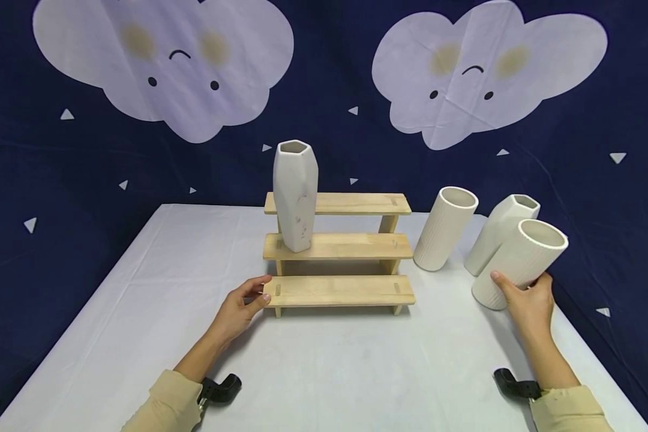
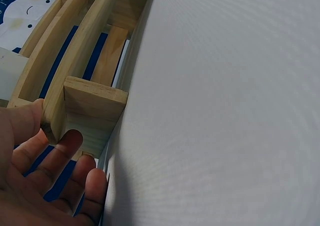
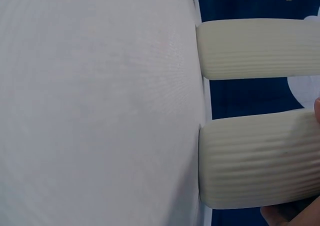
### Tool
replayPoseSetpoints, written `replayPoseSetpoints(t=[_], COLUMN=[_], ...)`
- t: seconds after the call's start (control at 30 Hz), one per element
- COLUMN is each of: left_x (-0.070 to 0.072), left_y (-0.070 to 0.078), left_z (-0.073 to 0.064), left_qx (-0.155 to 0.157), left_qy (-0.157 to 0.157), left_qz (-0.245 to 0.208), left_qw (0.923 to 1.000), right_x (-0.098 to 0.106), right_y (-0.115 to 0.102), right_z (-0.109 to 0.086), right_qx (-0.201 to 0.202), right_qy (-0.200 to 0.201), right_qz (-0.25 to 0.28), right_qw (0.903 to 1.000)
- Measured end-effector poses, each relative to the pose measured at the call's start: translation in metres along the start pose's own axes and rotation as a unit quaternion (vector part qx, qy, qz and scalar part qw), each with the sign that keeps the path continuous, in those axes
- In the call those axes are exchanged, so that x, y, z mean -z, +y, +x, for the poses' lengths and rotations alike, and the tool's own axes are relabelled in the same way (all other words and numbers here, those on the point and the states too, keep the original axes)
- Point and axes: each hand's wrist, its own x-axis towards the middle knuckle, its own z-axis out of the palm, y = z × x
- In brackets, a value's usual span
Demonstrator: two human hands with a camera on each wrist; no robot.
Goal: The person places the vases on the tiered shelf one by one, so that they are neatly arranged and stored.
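Note:
A three-step wooden stand (image 1: 339, 290) sits on the table. The left hand (image 1: 237, 309) pinches the left end of its lowest step, thumb on one side and index finger on the other, as the left wrist view also shows. At the right, the right hand (image 1: 530, 303) grips a white ribbed cylindrical vase (image 1: 510, 264) round its lower side. That vase stands upright, its base at the tabletop in the right wrist view (image 3: 260, 161). Behind it is a white faceted vase (image 1: 497, 231), partly hidden. Another faceted vase (image 1: 296, 192) stands on the middle step, toward its left end.
A second ribbed vase (image 1: 444, 231) stands between the stand and the gripped vase. White cloth covers the table (image 1: 345, 372). Close behind the table hangs a dark blue curtain (image 1: 335, 108) with clouds and small triangles.

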Motion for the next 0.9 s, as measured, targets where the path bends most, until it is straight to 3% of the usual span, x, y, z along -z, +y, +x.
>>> replayPoseSetpoints(t=[0.53, 0.9], left_x=[0.000, 0.000], left_y=[-0.001, 0.000], left_z=[0.000, 0.000], left_qx=[0.019, 0.017], left_qy=[-0.008, -0.007], left_qz=[0.003, -0.002], left_qw=[0.9998, 0.9998], right_x=[0.001, 0.003], right_y=[-0.001, -0.007], right_z=[-0.006, -0.016], right_qx=[-0.017, -0.020], right_qy=[0.012, 0.012], right_qz=[-0.002, -0.016], right_qw=[0.9998, 0.9996])
